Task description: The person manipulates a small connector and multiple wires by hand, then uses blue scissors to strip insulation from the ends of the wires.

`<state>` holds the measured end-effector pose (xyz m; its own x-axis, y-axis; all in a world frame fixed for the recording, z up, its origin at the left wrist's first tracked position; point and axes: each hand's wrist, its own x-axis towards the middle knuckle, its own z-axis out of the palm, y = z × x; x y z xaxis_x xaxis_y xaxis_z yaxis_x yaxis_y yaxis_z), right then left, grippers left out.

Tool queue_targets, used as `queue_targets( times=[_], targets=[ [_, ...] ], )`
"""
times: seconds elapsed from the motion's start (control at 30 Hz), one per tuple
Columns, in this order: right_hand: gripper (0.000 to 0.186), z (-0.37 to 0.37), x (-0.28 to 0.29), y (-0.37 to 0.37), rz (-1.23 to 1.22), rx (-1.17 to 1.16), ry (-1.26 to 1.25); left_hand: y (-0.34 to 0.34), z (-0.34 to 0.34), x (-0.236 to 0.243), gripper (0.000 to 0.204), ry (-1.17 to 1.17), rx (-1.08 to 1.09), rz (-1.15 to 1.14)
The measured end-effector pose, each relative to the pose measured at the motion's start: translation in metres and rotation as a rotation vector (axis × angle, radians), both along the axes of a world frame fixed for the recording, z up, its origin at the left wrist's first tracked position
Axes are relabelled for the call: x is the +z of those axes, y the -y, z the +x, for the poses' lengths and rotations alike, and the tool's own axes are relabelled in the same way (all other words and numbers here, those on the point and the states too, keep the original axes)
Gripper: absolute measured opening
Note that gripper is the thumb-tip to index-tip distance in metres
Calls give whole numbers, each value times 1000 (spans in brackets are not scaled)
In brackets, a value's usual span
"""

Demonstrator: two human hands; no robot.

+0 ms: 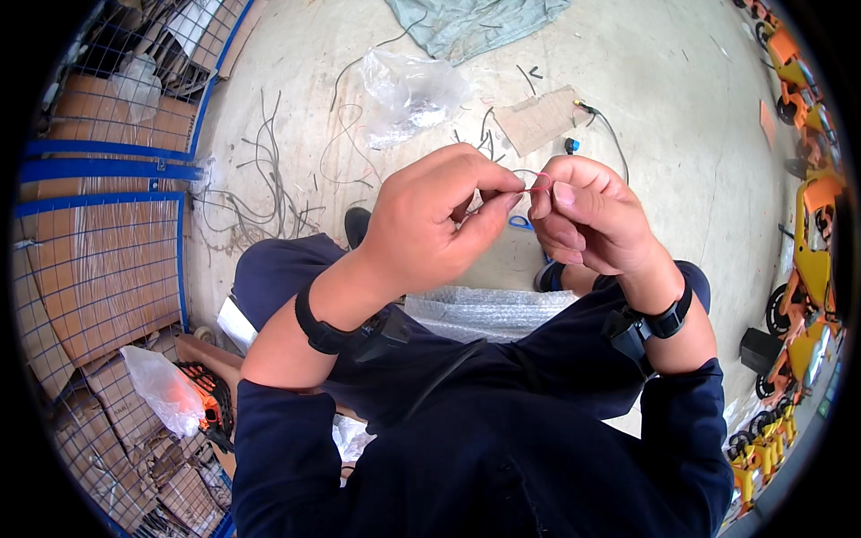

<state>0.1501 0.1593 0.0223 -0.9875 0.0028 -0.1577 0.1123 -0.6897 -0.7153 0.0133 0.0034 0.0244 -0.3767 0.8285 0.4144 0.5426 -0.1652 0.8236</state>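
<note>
A thin red wire (538, 189) runs between my two hands, held up over the floor in front of my knees. Thumb and forefinger of my left hand (439, 206) pinch one part of it. My right hand (596, 211) pinches the wire a short way off, with its other fingers curled in. A dark strand (526, 171) shows just above the fingertips; whether it joins the red wire I cannot tell. Below the hands lies a blue-handled tool (519, 221), partly hidden. Each wrist wears a black strap with a small dark device.
Loose dark cables (269, 179) lie on the floor at left, near a clear plastic bag (408, 94). Ahead are a cardboard piece (538, 119), a black cable (612, 134) and a green cloth (475, 27). Bubble wrap (489, 312) sits between my legs. Blue mesh cages (99, 197) stand left, yellow-orange wheeled machines (816, 215) right.
</note>
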Motion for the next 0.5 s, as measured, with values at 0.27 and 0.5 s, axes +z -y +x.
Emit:
queue_targets(
  times=[0.27,0.5],
  targets=[
    [16,-2,-1,-2,-40,72,25,-2,2,-1,11,16,131,44],
    [16,-1,-2,-1,-36,71,32,0,1,-4,11,31,58,0]
  ],
)
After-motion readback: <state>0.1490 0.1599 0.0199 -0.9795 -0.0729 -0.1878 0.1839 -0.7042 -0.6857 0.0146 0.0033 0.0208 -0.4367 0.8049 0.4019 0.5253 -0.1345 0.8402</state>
